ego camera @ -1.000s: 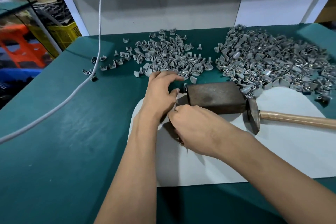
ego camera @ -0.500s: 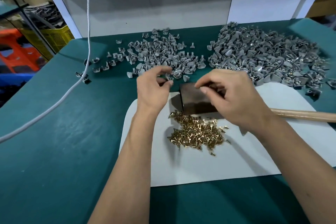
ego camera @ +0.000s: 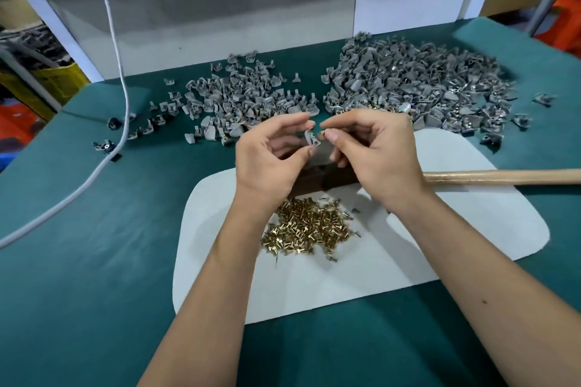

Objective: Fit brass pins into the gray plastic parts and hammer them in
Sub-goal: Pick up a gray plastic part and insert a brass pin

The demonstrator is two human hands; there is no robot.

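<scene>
Above the dark steel block [ego camera: 317, 181], the left hand [ego camera: 270, 157] pinches one gray plastic part [ego camera: 312, 138] between thumb and forefinger, its other fingers loosely curled. The right hand [ego camera: 374, 151] brings a brass pin [ego camera: 322, 134] to the part's hole, thumb and forefinger closed on the pin's head end, which barely shows. Just nearer the viewer than the block, the loose brass pins [ego camera: 306, 226] lie heaped on the white mat [ego camera: 440, 229]. Beyond the block lie two heaps of gray parts [ego camera: 245, 100], the right-hand heap [ego camera: 418, 85] larger. The hammer handle [ego camera: 503, 176] runs right from the block. The part appears light and rigid, best gripped by its outer edges with the hole clear; the pin is small, smooth and probably easily dropped. Open mat lies right of the pin heap, with room to swing; the cable [ego camera: 122, 97] hangs left of the block.
</scene>
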